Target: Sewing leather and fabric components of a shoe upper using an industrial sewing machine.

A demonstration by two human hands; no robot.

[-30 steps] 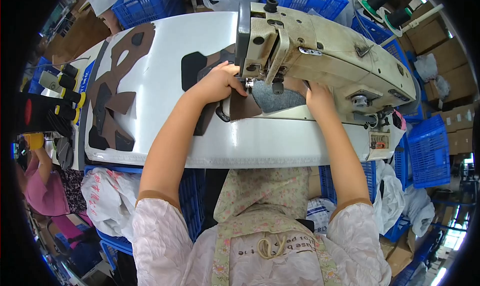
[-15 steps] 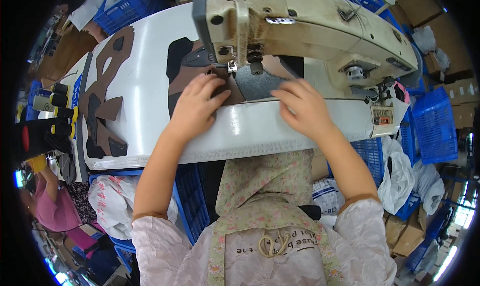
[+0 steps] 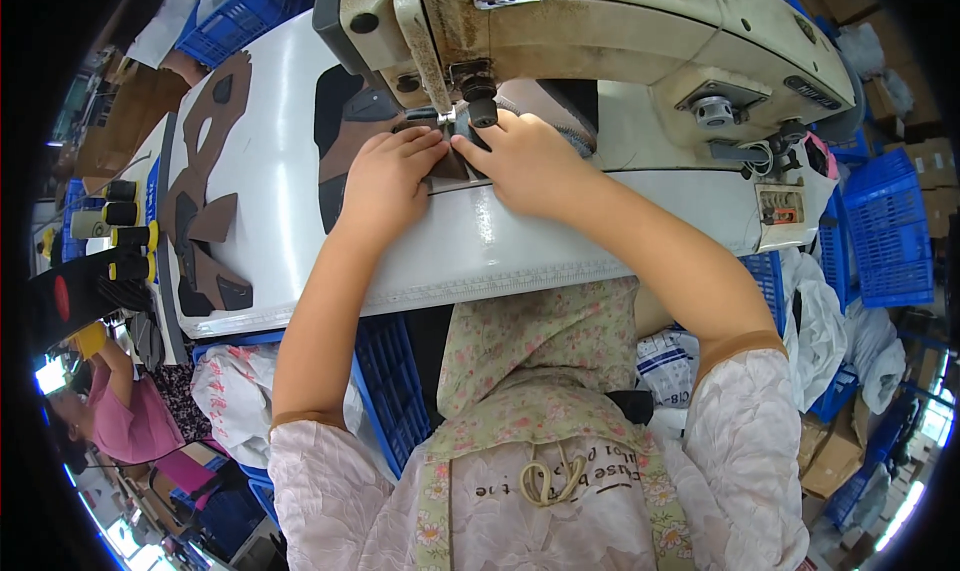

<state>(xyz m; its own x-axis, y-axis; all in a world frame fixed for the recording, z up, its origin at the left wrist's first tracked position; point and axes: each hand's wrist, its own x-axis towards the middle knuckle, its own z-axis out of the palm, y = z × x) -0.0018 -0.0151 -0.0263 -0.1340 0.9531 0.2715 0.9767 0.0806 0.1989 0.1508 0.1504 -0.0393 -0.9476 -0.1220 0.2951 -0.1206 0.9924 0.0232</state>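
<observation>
My left hand (image 3: 393, 176) lies with its fingers stretched over a brown shoe-upper piece (image 3: 340, 156) with black parts, just left of the presser foot (image 3: 447, 118). My right hand (image 3: 528, 166) rests on the work to the right of the foot, thumb and forefinger apart. Under it is a grey fabric piece (image 3: 570, 136), mostly hidden; a narrow grey strip shows at the foot. The fingertips of both hands are close to the foot. The sewing machine (image 3: 600, 31) stands over the work, its head hiding part of the piece.
More brown and black upper pieces (image 3: 205, 211) lie on the left of the white table (image 3: 285, 101). Thread spools (image 3: 125, 236) stand beyond its left edge. Blue crates (image 3: 885, 231) and plastic bags (image 3: 815, 316) are at the right. A person in pink (image 3: 130, 411) sits at the far left.
My right hand has moved left over the grey fabric, close to the presser foot and my left hand. My left hand stays on the brown piece. The view has shifted slightly.
</observation>
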